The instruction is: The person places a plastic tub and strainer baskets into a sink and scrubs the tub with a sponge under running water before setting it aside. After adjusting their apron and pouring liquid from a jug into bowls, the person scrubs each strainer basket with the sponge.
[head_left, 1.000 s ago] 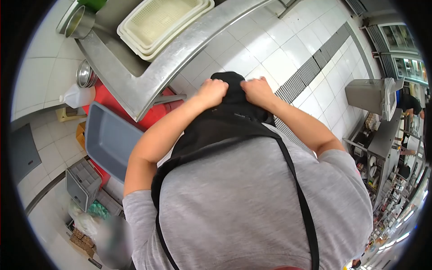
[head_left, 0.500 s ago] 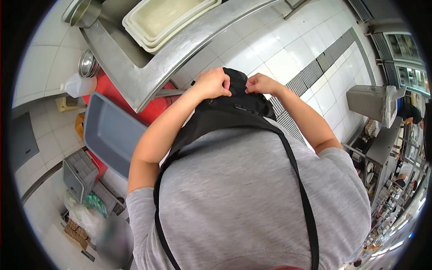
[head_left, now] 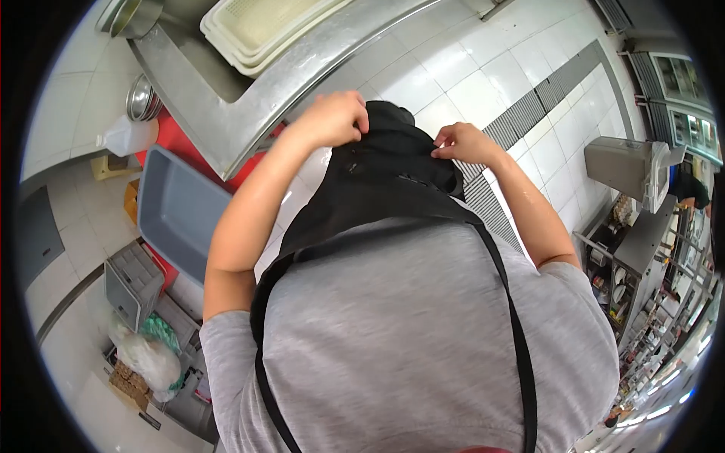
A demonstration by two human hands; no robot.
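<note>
Black apron is hanging at the front of the grey shirt I am watching over the head camera, to the right of the near corner of the steel sink, and its upper end is bunching into folds. I am holding my left hand just right of the sink's rim, its fingers curling against the apron's edge. I am keeping my right hand farther right of the sink, thumb and fingertips drawing nearly together and touching the opposite edge. Both of my grips are standing partly closed; I am seeing contact with the cloth, but I cannot tell whether either is pinching it firmly.

Inside the sink, pale baskets are nesting, and a metal pot is sitting at its far left corner. Left of the sink, steel bowls and a plastic jug are resting near a red surface; nearer me, a grey-blue tub is lying just beside the sink's corner. Well to the right of the sink, a floor grate is crossing the tiles, and a grey bin is standing beyond it.
</note>
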